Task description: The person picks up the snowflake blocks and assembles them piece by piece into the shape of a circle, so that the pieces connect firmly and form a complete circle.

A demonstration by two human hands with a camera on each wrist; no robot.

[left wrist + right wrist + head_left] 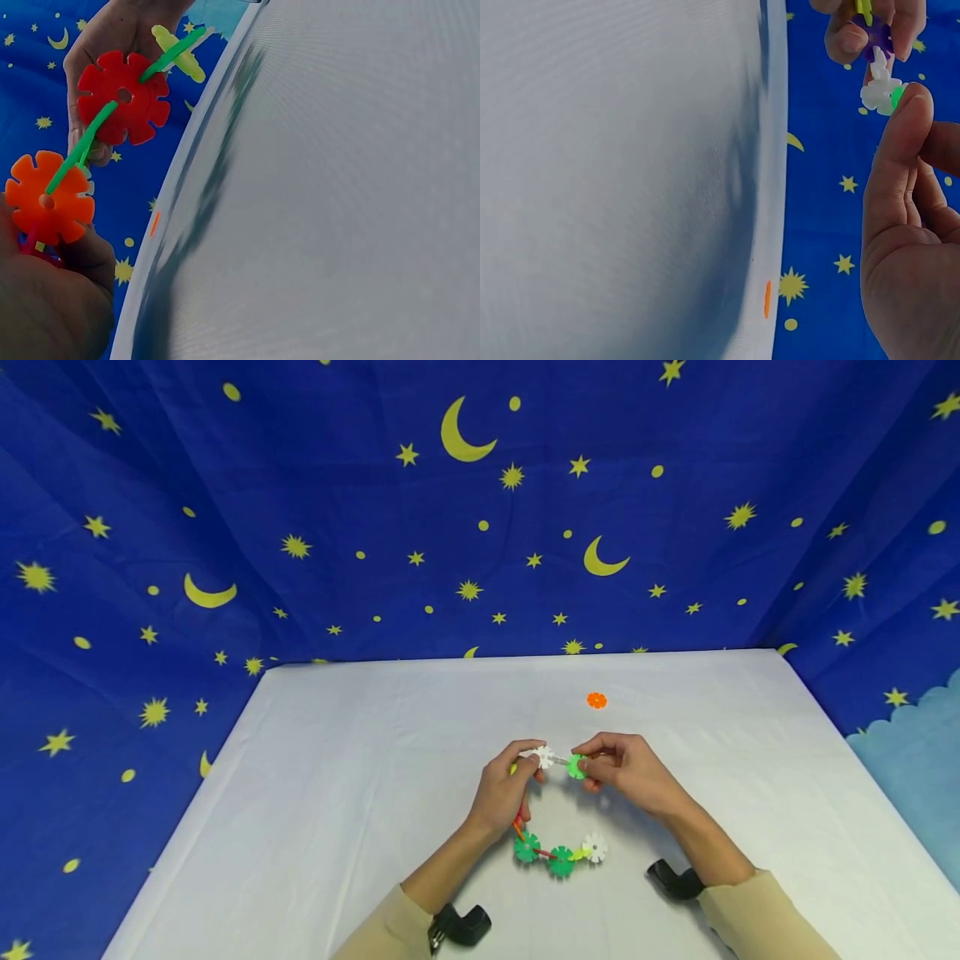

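In the head view, my left hand (497, 793) pinches a linked chain of notched plastic discs beside a white disc (544, 757). A light green disc (576, 767) is pinched between the thumb and fingers of my right hand (637, 772), close against the white one. From my left hand the chain curves down to dark green discs (561, 862) and a white end disc (595, 848). In the left wrist view a red disc (96, 94) and an orange disc (69, 214) belong to it. A purple disc (883, 39) shows in the right wrist view, partly behind fingers.
A loose orange disc (597, 700) lies on the white-covered table (360, 735) beyond my hands. Black mounts (463, 927) sit at both wrists. A blue curtain (337, 510) with stars and moons stands behind the table and at its sides.
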